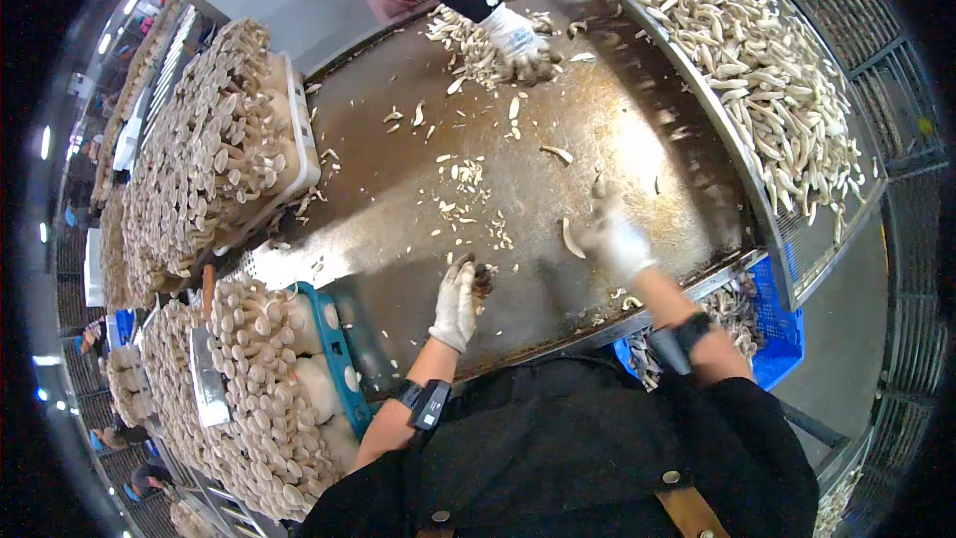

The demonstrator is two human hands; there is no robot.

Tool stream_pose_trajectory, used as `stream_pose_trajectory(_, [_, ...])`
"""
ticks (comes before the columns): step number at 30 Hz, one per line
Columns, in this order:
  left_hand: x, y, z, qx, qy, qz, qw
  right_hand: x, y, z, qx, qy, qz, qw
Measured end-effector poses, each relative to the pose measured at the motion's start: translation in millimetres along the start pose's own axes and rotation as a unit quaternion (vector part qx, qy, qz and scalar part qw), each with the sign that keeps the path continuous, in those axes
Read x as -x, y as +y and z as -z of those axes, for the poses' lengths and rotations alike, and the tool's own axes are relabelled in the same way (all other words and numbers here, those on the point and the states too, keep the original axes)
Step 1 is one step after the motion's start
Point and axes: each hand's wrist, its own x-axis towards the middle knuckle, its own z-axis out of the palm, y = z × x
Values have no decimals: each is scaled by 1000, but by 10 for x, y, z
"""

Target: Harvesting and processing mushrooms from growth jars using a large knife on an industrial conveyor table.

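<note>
My left hand (456, 304), in a white glove with dark-stained fingertips, is closed just above the near side of the metal table (398, 284). Its fingers curl inward, and whether anything is in them is hidden. Small pale mushroom scraps (463, 174) lie beyond it. My right hand (619, 247), also gloved, is smeared by motion over the table's right part, so its fingers cannot be read. Beside it lies a thin curved mushroom piece (572, 238). A longer mushroom piece (557, 153) rests farther off.
Opposite, a co-worker's gloved hand (518, 45) touches a mushroom pile (463, 45). Mushrooms (767, 70) heap on a raised rack at right; a blue basket (780, 329) stands below. At left are dense mushroom clusters (199, 149), a teal crate edge (341, 359) and a wide-bladed knife (208, 379).
</note>
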Motion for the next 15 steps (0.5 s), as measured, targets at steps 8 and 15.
stream_pose_trajectory(8, [718,-137,707,-835,19,-160,526,-880,-98,1048,-726,47,-126,675])
stream_pose_trajectory(15, [185,-494,140,-792,45,-264,548,-453,1214,493,-286,118,-59,949])
